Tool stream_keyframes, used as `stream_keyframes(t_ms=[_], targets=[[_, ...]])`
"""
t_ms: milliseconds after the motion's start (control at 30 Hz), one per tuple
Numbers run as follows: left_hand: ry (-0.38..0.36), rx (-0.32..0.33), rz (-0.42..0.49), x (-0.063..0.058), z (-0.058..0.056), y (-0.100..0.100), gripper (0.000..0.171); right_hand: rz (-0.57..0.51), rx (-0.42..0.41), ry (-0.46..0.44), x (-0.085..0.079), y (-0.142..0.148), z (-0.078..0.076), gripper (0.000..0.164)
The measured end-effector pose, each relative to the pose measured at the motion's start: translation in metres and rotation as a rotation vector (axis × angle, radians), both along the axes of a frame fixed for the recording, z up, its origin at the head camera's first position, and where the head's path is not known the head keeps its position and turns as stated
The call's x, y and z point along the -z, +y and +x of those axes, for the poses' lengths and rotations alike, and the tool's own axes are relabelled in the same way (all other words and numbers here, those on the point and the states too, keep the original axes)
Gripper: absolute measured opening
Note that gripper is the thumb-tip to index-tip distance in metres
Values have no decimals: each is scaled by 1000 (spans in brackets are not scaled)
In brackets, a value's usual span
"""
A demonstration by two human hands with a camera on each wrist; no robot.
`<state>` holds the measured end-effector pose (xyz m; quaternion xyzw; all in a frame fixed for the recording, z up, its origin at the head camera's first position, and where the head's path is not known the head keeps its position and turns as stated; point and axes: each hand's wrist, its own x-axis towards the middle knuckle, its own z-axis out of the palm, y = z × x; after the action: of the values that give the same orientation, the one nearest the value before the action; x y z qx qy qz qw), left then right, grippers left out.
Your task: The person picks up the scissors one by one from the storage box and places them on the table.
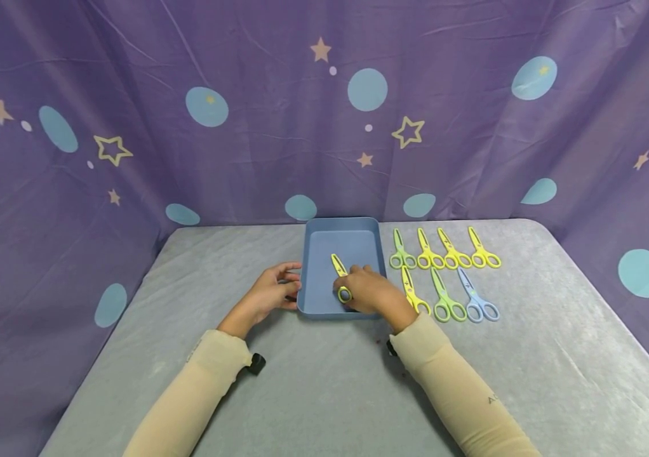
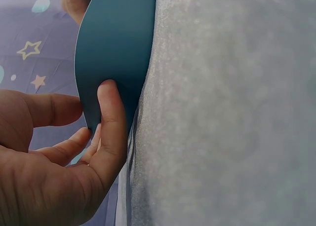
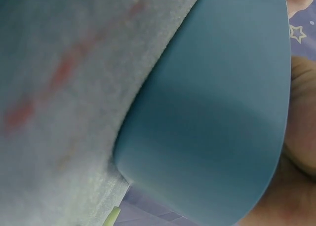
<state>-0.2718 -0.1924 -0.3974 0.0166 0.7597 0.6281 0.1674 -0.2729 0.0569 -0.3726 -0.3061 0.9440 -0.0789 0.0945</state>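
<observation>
A pair of yellow scissors points away from me over the blue tray. My right hand grips it by the handle end, with one finger loop showing beside the fingers. From the right wrist camera, the tray's outer wall hides the scissors and most of that hand. At the tray's left side is my left hand, its fingers spread. The left wrist view has its fingertips touching the outside of the wall and its rim.
Several scissors lie in two rows right of the tray: a back row with a green pair and yellow pairs, and a front row with yellow, green and blue pairs. A purple curtain hangs behind the grey-covered table.
</observation>
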Motion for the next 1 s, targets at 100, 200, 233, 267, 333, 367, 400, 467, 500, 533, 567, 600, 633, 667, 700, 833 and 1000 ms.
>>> stream_keyframes(t_ms=[100, 200, 233, 267, 333, 367, 400, 467, 500, 533, 567, 600, 633, 667, 700, 833, 1000], targets=[[-5, -6, -2, 0, 0, 1, 52, 11, 25, -1, 1, 0, 0, 35], [-8, -10, -5, 1, 0, 1, 52, 15, 45, -8, 2, 1, 0, 33], [-8, -11, -5, 1, 0, 1, 52, 17, 49, -13, 3, 1, 0, 32], [-8, -11, -3, 2, 0, 1, 52, 19, 52, -16, 3, 1, 0, 31], [-5, -9, -4, 2, 0, 2, 52, 19, 57, -26, 3, 0, 0, 30], [-4, -9, -3, 1, 1, 2, 52, 21, 59, -32, 3, 0, 0, 30], [0, -5, -3, 1, 1, 3, 52, 24, 62, -37, 3, 0, 1, 30], [7, 1, -8, 0, 2, 3, 52, 25, 66, -46, 3, 0, 1, 29], [9, 2, -11, 0, 3, 3, 52, 25, 68, -52, 3, 0, 0, 29], [8, 3, -13, -1, 3, 3, 52, 22, 71, -59, 3, 0, 0, 28], [8, 3, -13, -1, 3, 2, 52, 20, 71, -61, 4, 0, -1, 27], [7, 2, -14, -1, 3, 2, 52, 15, 70, -65, 4, 0, -2, 26], [6, 1, -14, -1, 2, 2, 52, 9, 67, -68, 5, 0, -2, 25], [5, 0, -13, -1, 2, 2, 52, 5, 63, -71, 5, 0, -3, 24], [5, 0, -13, -1, 2, 1, 53, 2, 56, -73, 6, 0, -4, 24], [6, 6, -8, -1, 2, 1, 53, -5, 26, -75, 6, 1, -6, 22], [6, 9, -9, 0, 1, 1, 53, 3, 16, -51, 7, 2, -6, 24]])
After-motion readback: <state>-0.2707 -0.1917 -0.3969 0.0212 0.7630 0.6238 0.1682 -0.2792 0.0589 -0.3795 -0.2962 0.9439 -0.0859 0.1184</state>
